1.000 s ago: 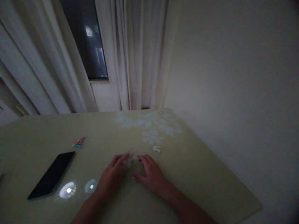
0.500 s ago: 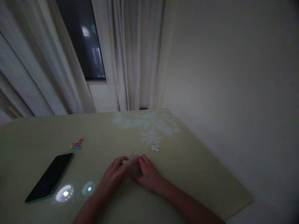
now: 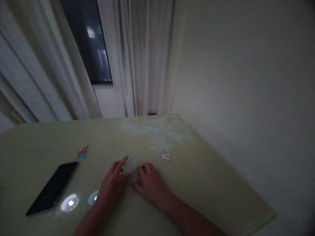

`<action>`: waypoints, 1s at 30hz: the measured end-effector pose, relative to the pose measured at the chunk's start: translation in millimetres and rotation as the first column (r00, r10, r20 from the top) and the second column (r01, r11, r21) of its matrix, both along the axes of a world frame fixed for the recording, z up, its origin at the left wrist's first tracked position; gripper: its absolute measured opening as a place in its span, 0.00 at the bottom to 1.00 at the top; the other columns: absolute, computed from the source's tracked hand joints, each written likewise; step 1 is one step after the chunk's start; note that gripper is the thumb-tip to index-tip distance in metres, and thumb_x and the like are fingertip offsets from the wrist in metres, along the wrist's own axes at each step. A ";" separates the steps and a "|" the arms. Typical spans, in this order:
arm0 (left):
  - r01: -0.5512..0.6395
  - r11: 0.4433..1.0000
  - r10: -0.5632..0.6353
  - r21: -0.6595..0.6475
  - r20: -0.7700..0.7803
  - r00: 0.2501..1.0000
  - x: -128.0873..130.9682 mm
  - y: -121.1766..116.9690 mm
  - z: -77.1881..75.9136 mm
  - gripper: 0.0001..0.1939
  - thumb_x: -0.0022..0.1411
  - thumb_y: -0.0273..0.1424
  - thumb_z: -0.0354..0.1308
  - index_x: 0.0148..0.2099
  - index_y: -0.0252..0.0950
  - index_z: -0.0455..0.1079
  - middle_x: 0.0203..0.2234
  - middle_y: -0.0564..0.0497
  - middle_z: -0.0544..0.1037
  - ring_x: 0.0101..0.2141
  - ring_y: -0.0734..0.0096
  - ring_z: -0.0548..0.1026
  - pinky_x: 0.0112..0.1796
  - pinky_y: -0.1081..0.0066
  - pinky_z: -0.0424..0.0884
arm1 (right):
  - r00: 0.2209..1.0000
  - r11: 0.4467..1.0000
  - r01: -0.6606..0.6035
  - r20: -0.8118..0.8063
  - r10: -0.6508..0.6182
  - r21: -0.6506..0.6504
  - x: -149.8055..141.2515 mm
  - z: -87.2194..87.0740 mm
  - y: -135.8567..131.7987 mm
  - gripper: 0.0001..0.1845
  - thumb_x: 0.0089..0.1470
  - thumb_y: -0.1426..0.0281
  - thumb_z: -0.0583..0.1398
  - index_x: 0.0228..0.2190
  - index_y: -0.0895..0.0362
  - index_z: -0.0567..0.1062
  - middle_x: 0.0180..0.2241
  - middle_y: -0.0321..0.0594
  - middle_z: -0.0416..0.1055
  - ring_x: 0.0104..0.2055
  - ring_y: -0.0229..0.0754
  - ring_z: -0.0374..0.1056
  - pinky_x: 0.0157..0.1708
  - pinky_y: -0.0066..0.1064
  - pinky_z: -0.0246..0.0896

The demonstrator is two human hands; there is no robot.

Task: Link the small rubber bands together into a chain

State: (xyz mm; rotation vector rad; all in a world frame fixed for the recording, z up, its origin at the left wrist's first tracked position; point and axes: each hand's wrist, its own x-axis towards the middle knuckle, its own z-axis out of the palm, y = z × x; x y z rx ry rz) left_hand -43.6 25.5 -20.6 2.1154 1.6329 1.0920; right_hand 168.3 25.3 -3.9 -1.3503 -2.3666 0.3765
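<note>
My left hand (image 3: 115, 175) is closed around the near side of a thin, see-through plastic piece (image 3: 130, 164), perhaps a lid or a small bag; its exact kind is too faint to tell. Just to its right, my right hand (image 3: 151, 181) curls its fingers and thumb round a small greyish, speckled, clear-sided thing (image 3: 137, 177). Part of this thing is hidden under the fingers. The two pieces lie close together above the table, and I cannot tell whether they are joined.
Small white pieces (image 3: 165, 157) lie beyond my right hand. A heap of tiny coloured pieces (image 3: 82, 152) is at the left, behind a black tablet (image 3: 52, 188). Light reflects off the glossy table (image 3: 209, 183). Curtains (image 3: 152, 59) and a wall (image 3: 241, 82) stand behind.
My right hand, apart and open at first, came to the see-through thing and closed on it. Since then my left hand has drawn slightly left with the clear plastic piece, exposing the greyish thing.
</note>
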 end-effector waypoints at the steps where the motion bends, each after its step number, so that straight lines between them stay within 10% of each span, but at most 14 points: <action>1: -0.040 0.999 0.041 -0.014 0.018 0.999 -0.4 0.6 0.0 0.32 0.68 0.33 0.56 0.72 0.47 0.57 0.53 0.46 0.71 0.39 0.64 0.78 0.43 0.62 0.79 | 1.000 1.000 -0.016 0.010 0.016 0.009 -0.8 -0.6 1.9 0.26 0.59 0.55 0.67 0.52 0.57 0.74 0.53 0.52 0.69 0.56 0.58 0.64 0.56 0.50 0.66; 6: -0.194 0.980 0.196 -0.032 0.051 0.979 -11.7 4.9 -0.7 0.36 0.61 0.47 0.64 0.66 0.38 0.65 0.59 0.38 0.66 0.45 0.54 0.77 0.47 0.52 0.78 | 0.994 0.994 -0.108 -0.006 0.107 -0.005 7.5 3.4 10.8 0.11 0.65 0.66 0.64 0.48 0.55 0.77 0.49 0.47 0.73 0.54 0.51 0.67 0.55 0.42 0.66; 12: -0.180 0.974 0.179 -0.138 -0.019 0.984 -34.7 5.8 -1.3 0.35 0.56 0.50 0.65 0.61 0.36 0.71 0.52 0.37 0.79 0.42 0.48 0.80 0.46 0.50 0.77 | 0.986 0.983 -0.099 -0.151 0.076 -0.154 39.5 18.9 10.7 0.33 0.51 0.60 0.73 0.57 0.53 0.74 0.53 0.46 0.72 0.56 0.53 0.67 0.58 0.42 0.64; 17: -0.149 0.976 0.142 -0.160 -0.059 0.988 -44.2 4.4 0.0 0.39 0.53 0.50 0.66 0.63 0.37 0.71 0.53 0.38 0.80 0.48 0.43 0.79 0.50 0.46 0.75 | 0.974 0.968 -0.117 -0.215 0.069 -0.221 39.5 17.8 11.9 0.24 0.56 0.62 0.71 0.53 0.52 0.78 0.51 0.45 0.71 0.54 0.49 0.69 0.57 0.38 0.65; 21: -0.143 0.989 0.144 -0.025 0.015 0.989 -24.9 -2.4 14.8 0.34 0.54 0.50 0.67 0.60 0.40 0.74 0.57 0.39 0.75 0.53 0.45 0.76 0.48 0.50 0.76 | 0.970 0.972 -0.124 -0.229 0.076 -0.201 30.3 13.1 11.5 0.18 0.60 0.64 0.69 0.50 0.53 0.79 0.49 0.44 0.71 0.51 0.46 0.70 0.54 0.35 0.65; 25: 0.103 0.983 -0.082 -0.152 0.139 0.987 12.3 -18.9 24.3 0.17 0.65 0.45 0.62 0.51 0.44 0.78 0.42 0.47 0.81 0.31 0.65 0.78 0.30 0.68 0.76 | 0.973 0.977 -0.131 -0.211 0.094 -0.168 27.6 12.2 11.0 0.10 0.63 0.67 0.67 0.46 0.54 0.80 0.46 0.42 0.71 0.50 0.45 0.69 0.53 0.34 0.65; 30: 0.171 0.966 -0.157 -0.193 0.087 0.984 37.7 -32.6 13.3 0.16 0.67 0.37 0.60 0.55 0.44 0.76 0.51 0.44 0.80 0.34 0.63 0.80 0.39 0.64 0.79 | 0.977 0.980 -0.153 -0.170 0.131 -0.129 27.2 11.5 10.6 0.07 0.66 0.67 0.63 0.43 0.56 0.79 0.45 0.42 0.72 0.49 0.44 0.68 0.52 0.33 0.65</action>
